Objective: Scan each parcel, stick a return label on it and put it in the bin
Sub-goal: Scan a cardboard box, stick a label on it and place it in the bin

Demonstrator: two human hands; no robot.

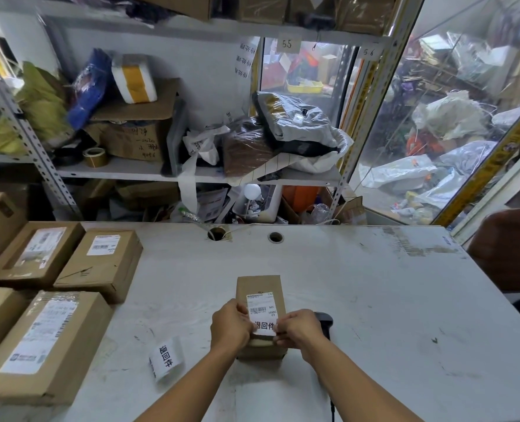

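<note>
Lying flat near the near-middle of the table [328, 278], the parcel [260, 286] is running its long axis from near to far, its printed shipping label reading upright from the near side, its near end partly hiding behind both hands. The left hand [231, 325] is pinching the left edge of the return label [264, 328], and the right hand [298, 328] is pinching its right edge, both sets of fingers closing on the white sticker and holding it against the parcel's top, just below the barcode; whether the sticker is already sticking down or only resting there is hard to tell. The black characters on it are showing only in part, since the thumbs are covering its ends. Just right of the parcel, the scanner [324, 319] is peeking out from behind the right hand, most of its body hiding, and its cable is trailing off the near edge. A strip of labels [166, 357] is lying on the table to the left, near the left forearm, curling and angling away. Four boxes [100, 260] are sitting along the left side, some cutting off at the frame's edge. Beyond the table, cluttered shelves [137, 173] are holding bags and cartons, blurring too much to read. No bin is clearly making itself out.
</note>
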